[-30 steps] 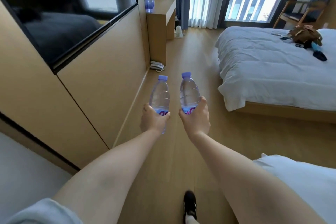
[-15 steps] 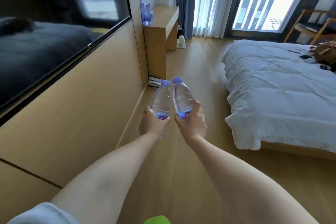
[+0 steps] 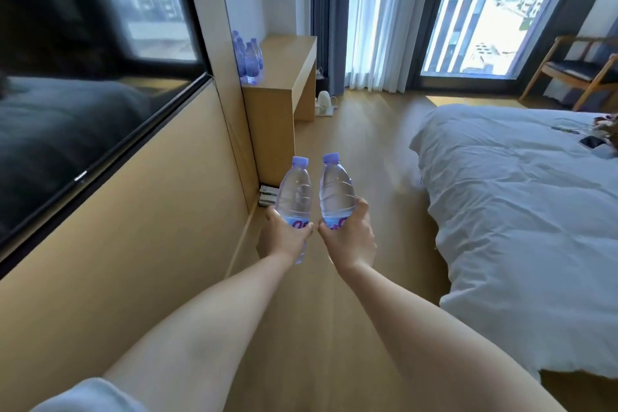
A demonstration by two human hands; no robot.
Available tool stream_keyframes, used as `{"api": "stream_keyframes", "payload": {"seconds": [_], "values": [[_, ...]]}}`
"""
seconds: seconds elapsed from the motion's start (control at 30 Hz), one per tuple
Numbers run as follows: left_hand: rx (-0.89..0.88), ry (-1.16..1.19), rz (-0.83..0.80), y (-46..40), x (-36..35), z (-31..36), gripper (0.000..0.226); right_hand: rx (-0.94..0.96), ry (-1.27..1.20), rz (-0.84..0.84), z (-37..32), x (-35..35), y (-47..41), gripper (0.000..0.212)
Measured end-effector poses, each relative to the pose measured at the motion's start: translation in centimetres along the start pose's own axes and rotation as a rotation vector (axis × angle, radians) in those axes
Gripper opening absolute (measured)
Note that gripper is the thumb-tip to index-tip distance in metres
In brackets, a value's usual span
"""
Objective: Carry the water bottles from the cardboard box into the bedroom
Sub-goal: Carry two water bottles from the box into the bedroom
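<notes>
Flanking the floor ahead: bed (image 3: 521,211), desk (image 3: 284,90).

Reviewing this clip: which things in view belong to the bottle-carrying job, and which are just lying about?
Job:
- clear plastic water bottle with purple cap in left hand
- matching bottle in right hand
- cluster of purple-capped bottles on wooden desk

Lying about:
- white-quilted bed
- wooden chair
- black wall television

**One head camera, looking forward and down**

Single wide-angle view from head height, tilted down along both outstretched forearms. The floor (image 3: 361,150) runs ahead to the window (image 3: 485,20) at the far end. The wall-mounted screen (image 3: 83,77) is close on the left, the bed (image 3: 518,204) near on the right. Edges bend outward.
</notes>
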State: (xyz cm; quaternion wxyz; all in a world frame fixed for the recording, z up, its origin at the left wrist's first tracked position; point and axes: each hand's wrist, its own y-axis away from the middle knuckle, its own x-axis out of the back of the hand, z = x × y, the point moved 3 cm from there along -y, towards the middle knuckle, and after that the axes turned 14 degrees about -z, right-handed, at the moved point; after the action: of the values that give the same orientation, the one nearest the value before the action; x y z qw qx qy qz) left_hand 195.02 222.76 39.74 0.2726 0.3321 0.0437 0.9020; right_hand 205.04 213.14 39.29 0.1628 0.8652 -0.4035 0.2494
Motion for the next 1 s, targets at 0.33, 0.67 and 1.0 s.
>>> {"api": "stream_keyframes", "payload": {"seconds": [0.33,0.67,1.0], "values": [[-0.097,0.100,-0.045,-20.5,-3.5,8.4,0.060,0.027,0.002,0.007,-1.5,0.7,-21.6,0.078],[-0.103,0.143,0.001,-39.6,-7.7,19.5,0.059,0.054,-0.044,-0.050,-2.7,3.7,-45.1,0.076],[-0.071,0.159,0.016,-57.7,-9.9,25.8,0.061,0.072,-0.051,-0.046,-3.6,3.4,-64.7,0.078]]}}
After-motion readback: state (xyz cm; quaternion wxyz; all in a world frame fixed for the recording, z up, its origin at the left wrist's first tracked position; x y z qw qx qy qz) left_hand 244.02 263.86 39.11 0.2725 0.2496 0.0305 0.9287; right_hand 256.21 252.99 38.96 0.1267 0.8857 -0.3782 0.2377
